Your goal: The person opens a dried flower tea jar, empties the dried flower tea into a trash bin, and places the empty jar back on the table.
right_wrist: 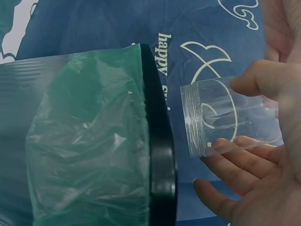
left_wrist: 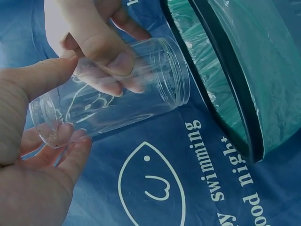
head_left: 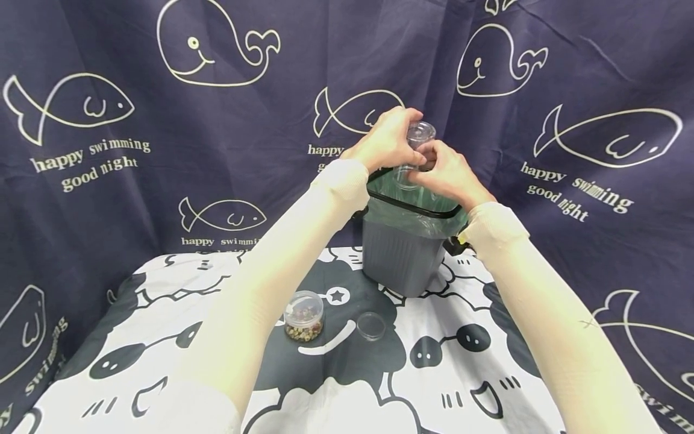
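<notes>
An empty-looking clear plastic jar (head_left: 422,131) is held upside down over a grey trash bin (head_left: 402,256) lined with a green bag (head_left: 431,226). My left hand (head_left: 386,143) grips the jar around its base, the upper end. Lower down, my right hand (head_left: 449,173) holds the same jar between thumb and fingers. In the left wrist view, the threaded mouth of the jar (left_wrist: 175,77) faces the bag's opening, close to the bin's black rim (left_wrist: 230,75). A few small specks cling inside near the base.
A clear tub (head_left: 303,313) partly filled with small dried yellow and reddish pieces stands on the cartoon-print cloth (head_left: 325,410). To its right lies a round clear lid (head_left: 371,326). Behind everything hangs a dark blue curtain (head_left: 303,36) with fish drawings.
</notes>
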A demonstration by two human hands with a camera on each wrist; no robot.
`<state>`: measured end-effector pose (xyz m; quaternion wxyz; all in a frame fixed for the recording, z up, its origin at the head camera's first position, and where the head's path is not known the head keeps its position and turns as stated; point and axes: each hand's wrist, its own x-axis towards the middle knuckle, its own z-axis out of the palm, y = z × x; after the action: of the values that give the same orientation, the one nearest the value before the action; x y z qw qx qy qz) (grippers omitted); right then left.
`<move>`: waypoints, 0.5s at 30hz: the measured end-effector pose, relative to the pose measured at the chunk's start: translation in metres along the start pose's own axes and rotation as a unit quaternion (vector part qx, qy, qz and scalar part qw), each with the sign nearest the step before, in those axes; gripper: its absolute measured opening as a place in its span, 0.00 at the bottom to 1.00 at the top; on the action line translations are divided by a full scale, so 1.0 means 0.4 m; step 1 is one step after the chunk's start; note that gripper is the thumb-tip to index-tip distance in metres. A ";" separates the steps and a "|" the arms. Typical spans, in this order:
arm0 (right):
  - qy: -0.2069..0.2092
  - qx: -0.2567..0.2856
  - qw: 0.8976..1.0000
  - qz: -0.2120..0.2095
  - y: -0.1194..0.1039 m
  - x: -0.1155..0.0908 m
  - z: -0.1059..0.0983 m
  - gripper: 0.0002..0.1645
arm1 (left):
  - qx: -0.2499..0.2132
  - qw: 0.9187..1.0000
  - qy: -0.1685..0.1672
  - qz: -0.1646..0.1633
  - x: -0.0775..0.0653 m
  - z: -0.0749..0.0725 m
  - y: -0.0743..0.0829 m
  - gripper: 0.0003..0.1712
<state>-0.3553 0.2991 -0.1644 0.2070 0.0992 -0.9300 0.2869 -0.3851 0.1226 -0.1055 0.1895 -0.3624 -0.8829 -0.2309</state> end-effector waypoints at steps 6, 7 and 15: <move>0.005 0.001 1.000 -0.004 -0.015 0.001 -0.016 0.37 | -0.004 1.000 0.012 -0.009 -0.002 -0.013 -0.010 0.48; 0.004 0.001 1.000 -0.005 -0.017 0.001 -0.020 0.37 | -0.003 1.000 0.012 -0.011 -0.002 -0.016 -0.011 0.48; 0.009 -0.001 1.000 -0.026 -0.028 0.006 -0.040 0.37 | -0.018 0.999 0.032 -0.015 -0.007 -0.029 -0.019 0.47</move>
<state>-0.3488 0.2992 -0.1459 0.2232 0.1200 -0.9254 0.2819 -0.3868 0.1098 -0.0994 0.2081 -0.3451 -0.8772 -0.2608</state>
